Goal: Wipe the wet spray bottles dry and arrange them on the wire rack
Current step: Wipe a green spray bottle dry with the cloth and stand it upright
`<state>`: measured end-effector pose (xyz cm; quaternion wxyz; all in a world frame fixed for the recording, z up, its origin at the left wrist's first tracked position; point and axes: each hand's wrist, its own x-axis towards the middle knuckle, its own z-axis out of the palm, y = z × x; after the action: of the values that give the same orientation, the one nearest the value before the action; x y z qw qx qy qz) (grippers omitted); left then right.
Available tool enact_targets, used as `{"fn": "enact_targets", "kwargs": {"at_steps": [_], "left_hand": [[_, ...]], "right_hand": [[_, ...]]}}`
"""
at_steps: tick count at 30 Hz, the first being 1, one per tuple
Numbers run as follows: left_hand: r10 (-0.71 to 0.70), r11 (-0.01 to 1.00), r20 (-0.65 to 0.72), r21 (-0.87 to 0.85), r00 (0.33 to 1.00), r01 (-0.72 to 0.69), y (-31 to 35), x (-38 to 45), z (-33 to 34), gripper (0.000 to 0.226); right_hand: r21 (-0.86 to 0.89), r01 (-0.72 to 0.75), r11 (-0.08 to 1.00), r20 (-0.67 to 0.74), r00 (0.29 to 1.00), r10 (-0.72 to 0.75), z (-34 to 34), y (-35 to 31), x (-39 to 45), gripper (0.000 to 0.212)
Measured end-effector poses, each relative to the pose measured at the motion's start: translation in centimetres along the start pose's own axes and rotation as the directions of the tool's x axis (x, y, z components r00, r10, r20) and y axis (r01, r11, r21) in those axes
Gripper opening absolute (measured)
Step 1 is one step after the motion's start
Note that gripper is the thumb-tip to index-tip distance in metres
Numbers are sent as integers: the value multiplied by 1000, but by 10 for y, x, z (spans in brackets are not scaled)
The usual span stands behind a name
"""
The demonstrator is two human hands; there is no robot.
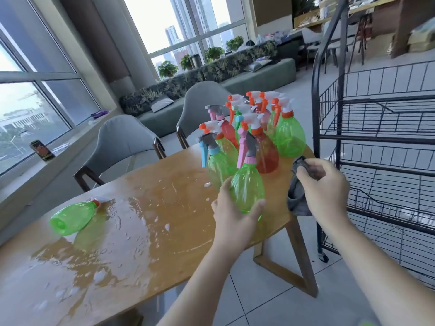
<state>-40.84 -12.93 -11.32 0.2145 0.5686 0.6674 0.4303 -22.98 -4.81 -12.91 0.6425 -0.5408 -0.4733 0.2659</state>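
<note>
Head view: left hand (231, 209) grips green pink-trigger spray bottle (247, 184); right hand (323, 184), beside bottle, pinches grey cloth (297, 196). Steady bottle, wipe top-down.

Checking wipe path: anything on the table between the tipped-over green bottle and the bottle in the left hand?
Head view: no objects, only wet tabletop with puddles and foam flecks between the tipped bottle and the held bottle in the left hand.

No legible text, brand, number or sign found. The dark can (42, 150) on the windowsill carries a red and yellow printed design, too blurred to read. The spray bottles (247, 184) on the desk (150, 208) bear no readable labels.
</note>
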Motion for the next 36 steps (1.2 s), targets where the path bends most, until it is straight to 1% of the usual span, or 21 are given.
{"fn": "enact_targets", "kwargs": {"at_steps": [4,10,12,14,19,22,25,28,32,36], "left_hand": [[-13,1000,-51,-20,999,12,17,29,29,95],[-143,985,-65,-107,988,135,26,56,51,97],[-158,983,-71,-109,985,149,26,60,53,95],[-154,984,-75,-105,985,145,27,61,53,96],[-172,983,-71,-77,983,167,26,50,49,110],[-170,984,-84,-70,982,164,23,34,38,104],[-146,987,-120,-85,982,136,11,12,14,88],[-127,989,-205,-102,970,108,-10,-8,-30,77],[-159,984,-324,-127,933,124,-52,-19,-102,74],[-163,987,-436,-71,885,147,-93,-17,-177,69]], "right_hand": [[22,-14,1000,-20,1000,15,-12,5,10,12],[25,-53,998,-39,998,54,-21,8,21,12],[32,-49,998,-36,998,50,-22,6,21,11],[34,-39,999,-27,999,40,-23,4,19,10],[22,-21,1000,-6,1000,21,-24,-7,12,10],[25,-1,1000,21,1000,1,-21,-18,1,12],[69,59,996,114,991,-67,-12,-32,-20,11],[127,73,989,265,959,-105,10,-47,-50,10],[183,60,981,473,870,-142,55,-64,-96,11],[202,60,978,606,776,-173,107,-77,-135,10]]}}
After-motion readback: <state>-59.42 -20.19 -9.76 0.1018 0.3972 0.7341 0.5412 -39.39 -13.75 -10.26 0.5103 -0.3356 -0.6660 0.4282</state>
